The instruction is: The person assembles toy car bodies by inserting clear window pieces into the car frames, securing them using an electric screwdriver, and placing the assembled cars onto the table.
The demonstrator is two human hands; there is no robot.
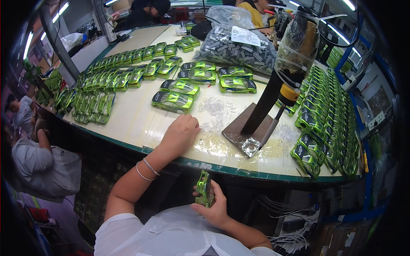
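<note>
My right hand (217, 208) grips a bright green toy car body (204, 188), turned on its side, in front of my chest below the table edge. On the table, my left hand (181, 133) rests with its fingers curled together beside a scatter of small clear plastic pieces (217, 110). Whatever the left fingers pinch, if anything, is hidden. Just beyond that hand lie green toy car bodies (173, 101) with dark windows, and several more stand in pairs behind them.
A dark post on a metal plate (239, 128) rises right of centre, with a yellow-collared tool (288, 94) beside it. Behind stands a clear bag of grey parts (235, 48). Rows of green car bodies (124, 79) line the left; more fill the right. Other people sit around.
</note>
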